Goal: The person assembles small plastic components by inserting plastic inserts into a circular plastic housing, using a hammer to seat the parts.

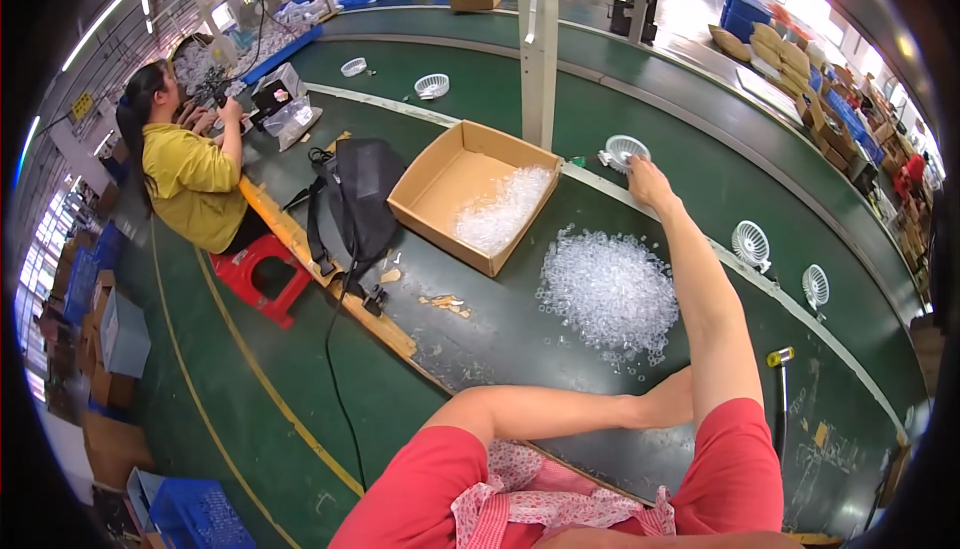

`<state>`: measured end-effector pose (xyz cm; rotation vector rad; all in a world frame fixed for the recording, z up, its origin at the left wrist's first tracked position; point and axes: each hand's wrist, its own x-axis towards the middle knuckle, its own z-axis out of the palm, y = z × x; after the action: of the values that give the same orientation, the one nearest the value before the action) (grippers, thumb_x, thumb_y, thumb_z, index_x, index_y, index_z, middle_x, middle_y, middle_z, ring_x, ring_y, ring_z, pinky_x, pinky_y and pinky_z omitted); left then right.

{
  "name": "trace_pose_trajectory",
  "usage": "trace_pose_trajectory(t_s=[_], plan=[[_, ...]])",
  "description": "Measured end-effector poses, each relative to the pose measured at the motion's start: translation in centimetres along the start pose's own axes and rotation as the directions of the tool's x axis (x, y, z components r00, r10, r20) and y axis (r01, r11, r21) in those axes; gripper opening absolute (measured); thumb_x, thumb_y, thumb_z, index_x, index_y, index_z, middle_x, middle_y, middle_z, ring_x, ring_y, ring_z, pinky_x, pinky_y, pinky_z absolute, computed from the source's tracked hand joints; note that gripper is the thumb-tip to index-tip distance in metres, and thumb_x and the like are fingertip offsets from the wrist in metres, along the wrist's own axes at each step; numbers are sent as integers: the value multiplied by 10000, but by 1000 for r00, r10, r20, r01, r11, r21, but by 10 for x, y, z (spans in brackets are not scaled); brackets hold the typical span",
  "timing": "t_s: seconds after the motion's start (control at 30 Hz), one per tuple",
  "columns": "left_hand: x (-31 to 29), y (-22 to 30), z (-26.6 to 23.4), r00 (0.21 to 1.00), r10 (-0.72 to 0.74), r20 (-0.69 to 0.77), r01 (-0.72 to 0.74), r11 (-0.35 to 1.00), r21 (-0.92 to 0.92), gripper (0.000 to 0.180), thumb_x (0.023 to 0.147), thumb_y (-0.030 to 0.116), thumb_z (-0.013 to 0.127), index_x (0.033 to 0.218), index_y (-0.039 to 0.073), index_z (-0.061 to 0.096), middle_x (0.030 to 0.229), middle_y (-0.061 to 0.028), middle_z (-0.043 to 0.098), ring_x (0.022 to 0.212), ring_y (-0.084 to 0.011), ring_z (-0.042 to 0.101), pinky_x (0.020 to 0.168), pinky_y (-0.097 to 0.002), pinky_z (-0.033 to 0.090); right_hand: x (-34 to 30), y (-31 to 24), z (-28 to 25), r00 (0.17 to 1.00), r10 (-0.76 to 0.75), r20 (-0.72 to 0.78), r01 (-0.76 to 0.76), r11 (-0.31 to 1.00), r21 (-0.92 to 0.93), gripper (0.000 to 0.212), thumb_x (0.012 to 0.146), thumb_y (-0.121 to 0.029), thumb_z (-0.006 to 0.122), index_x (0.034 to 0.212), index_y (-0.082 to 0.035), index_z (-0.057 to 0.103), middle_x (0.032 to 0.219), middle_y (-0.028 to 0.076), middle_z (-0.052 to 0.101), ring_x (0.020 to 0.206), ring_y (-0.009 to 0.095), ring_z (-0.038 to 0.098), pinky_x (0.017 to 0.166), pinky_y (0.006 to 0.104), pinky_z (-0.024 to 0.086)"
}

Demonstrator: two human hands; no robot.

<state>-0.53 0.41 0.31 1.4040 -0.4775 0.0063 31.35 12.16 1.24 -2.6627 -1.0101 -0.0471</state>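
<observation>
My right hand (648,181) reaches across to the green conveyor belt, its fingers closed on the near rim of a white round ribbed cage (625,150) that looks like a small fan housing. My left forearm lies low over the grey worktable, pointing right. My left hand (668,399) is partly behind my right arm, so its fingers are hidden. Between my arms and the belt is a loose pile of small clear plastic rings (610,294). An open cardboard box (425,194) left of the pile holds more small clear pieces.
More white cages (750,245) sit along the belt on both sides. A hammer-like tool with a yellow head (780,357) lies at right. A black bag (365,194) rests left of the box. A post (537,59) rises behind it. A co-worker in yellow (190,179) sits at left.
</observation>
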Motion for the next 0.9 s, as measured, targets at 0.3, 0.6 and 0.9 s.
trace_pose_trajectory(t_s=[0.3,0.6,0.9], plan=[[8,-16,2,969,240,65,-246,880,407,111,906,93,634,1003,41,644,974,-127,634,971,-322,581,869,-409,473,-139,44,-65,924,-59,-378,160,957,243,155,914,-67,583,1043,20,580,1087,171,583,993,374,607,855,426,484],[10,16,-13,789,605,111,-513,549,660,449,705,-52,654,1126,105,640,1163,-60,599,1062,-286,565,941,-450,415,-365,32,-117,974,-6,-225,106,894,435,141,797,87,516,898,-11,532,1218,167,580,1155,361,570,963,408,465],[16,-5,-16,880,262,396,-469,351,810,307,837,92,588,1140,91,635,1024,-61,594,980,-224,582,887,-378,424,-395,35,-79,950,32,-311,91,924,372,332,830,99,503,1131,-33,555,1252,157,574,1158,350,551,982,419,451]])
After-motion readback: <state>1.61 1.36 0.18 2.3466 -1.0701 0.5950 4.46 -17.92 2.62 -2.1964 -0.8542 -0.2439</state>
